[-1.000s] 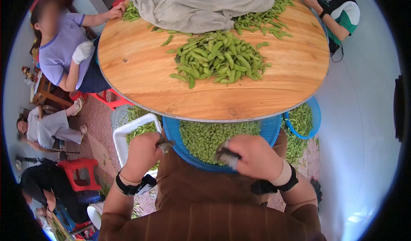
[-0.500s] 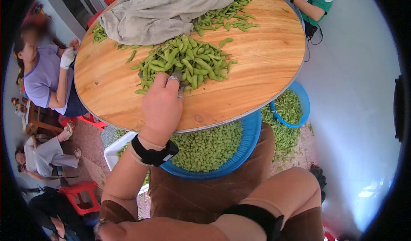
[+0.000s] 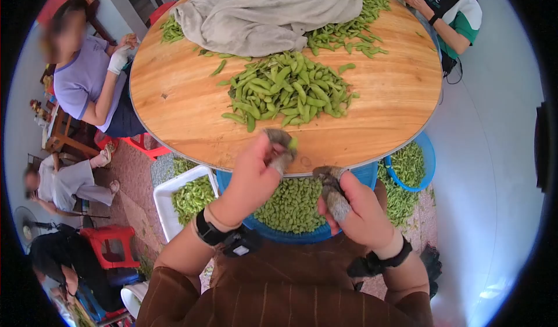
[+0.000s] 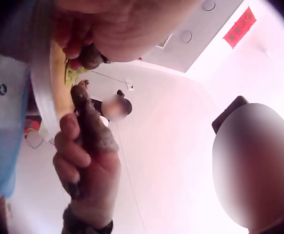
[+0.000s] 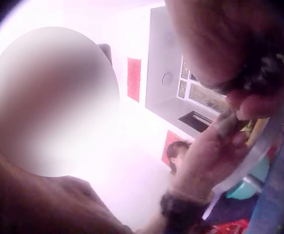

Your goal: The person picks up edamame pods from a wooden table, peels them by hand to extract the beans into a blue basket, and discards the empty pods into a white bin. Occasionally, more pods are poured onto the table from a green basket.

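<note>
My left hand (image 3: 251, 179) is at the table's near edge in the head view, pinching a green soybean pod (image 3: 293, 144) between thumb and fingers. Grey coverings wrap the thumb and finger ends of both hands. Close on the right, my right hand (image 3: 365, 213) hangs over the blue basket (image 3: 328, 233) with its fingers curled; nothing shows in its grasp. Shelled green beans (image 3: 293, 208) fill the basket. Just beyond my left hand lies a pile of pods (image 3: 290, 88) on the round wooden table (image 3: 395, 106).
A grey cloth (image 3: 261, 16) covers more pods at the table's far side. On the floor stand a white tray (image 3: 168, 211) of pods at left and a blue basin (image 3: 429, 158) at right. Other people are at the table's left and right, and a red stool (image 3: 107, 242) stands behind left.
My left hand has drawn back from the pod pile to the table edge with a pod. My right hand has come up from beside my lap to over the basket. The head view has shifted.
</note>
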Demonstrator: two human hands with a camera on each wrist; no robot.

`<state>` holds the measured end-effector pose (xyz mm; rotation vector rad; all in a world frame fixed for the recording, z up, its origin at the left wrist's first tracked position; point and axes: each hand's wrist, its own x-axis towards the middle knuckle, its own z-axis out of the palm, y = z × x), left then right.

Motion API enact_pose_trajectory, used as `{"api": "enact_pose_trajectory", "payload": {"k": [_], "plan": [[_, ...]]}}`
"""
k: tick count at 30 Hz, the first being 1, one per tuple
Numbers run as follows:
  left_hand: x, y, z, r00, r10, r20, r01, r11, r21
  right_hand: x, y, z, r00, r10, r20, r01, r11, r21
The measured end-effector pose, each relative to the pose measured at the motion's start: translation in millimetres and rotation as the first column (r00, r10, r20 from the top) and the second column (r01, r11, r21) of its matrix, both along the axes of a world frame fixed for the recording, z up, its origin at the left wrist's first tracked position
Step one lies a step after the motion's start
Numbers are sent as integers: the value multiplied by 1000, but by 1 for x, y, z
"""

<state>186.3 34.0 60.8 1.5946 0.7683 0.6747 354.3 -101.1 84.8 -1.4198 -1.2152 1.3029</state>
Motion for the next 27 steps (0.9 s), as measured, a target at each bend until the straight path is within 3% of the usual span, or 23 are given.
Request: {"api": "enact_pose_trajectory", "payload": {"k": [3,4,6,8,12,17,19,20,22,23,24,25,26,27], "plan": [[-13,-27,-4,994,-104,32,104,995,-3,-7,0,-14,992,-97,-81,98,995,13],[-15,-34,-8,994,-102,47,107,988,-109,-9,-1,-16,992,-95,-82,96,995,6],[-21,-43,-15,992,-126,20,127,983,-132,-13,-6,-18,977,-94,-194,87,995,-41],[-24,-49,-18,989,-147,-3,145,978,-150,-15,-11,-16,979,-73,-188,63,996,-58],[-27,-55,-17,988,-119,-102,122,992,22,-16,-14,-18,993,-17,-115,7,996,-93],[-29,-59,-11,960,-80,-270,146,961,235,-16,-15,-25,988,-3,-158,-12,995,-95],[-32,-60,-14,926,-20,-376,208,861,465,-16,-14,-26,987,0,-159,-17,994,-110],[-34,-60,-14,925,-26,-379,213,861,461,-17,-14,-27,985,-2,-172,-19,993,-117],[-35,-60,-13,908,55,-415,284,646,708,-19,-13,-30,983,-9,-185,-14,992,-125],[-35,-60,-14,908,52,-415,286,647,707,-20,-13,-32,974,-19,-226,-12,991,-135],[-34,-59,-15,959,-45,-280,177,867,465,-20,-13,-33,963,-28,-267,-12,989,-146],[-34,-58,-16,990,-85,-114,102,984,147,-20,-14,-33,963,-30,-267,-11,989,-148],[-34,-55,-14,990,-84,-115,100,984,144,-20,-15,-33,891,-46,-452,-38,984,-176],[-35,-50,-11,984,-146,97,168,943,-288,-21,-15,-33,785,-66,-616,-72,978,-197]]}}
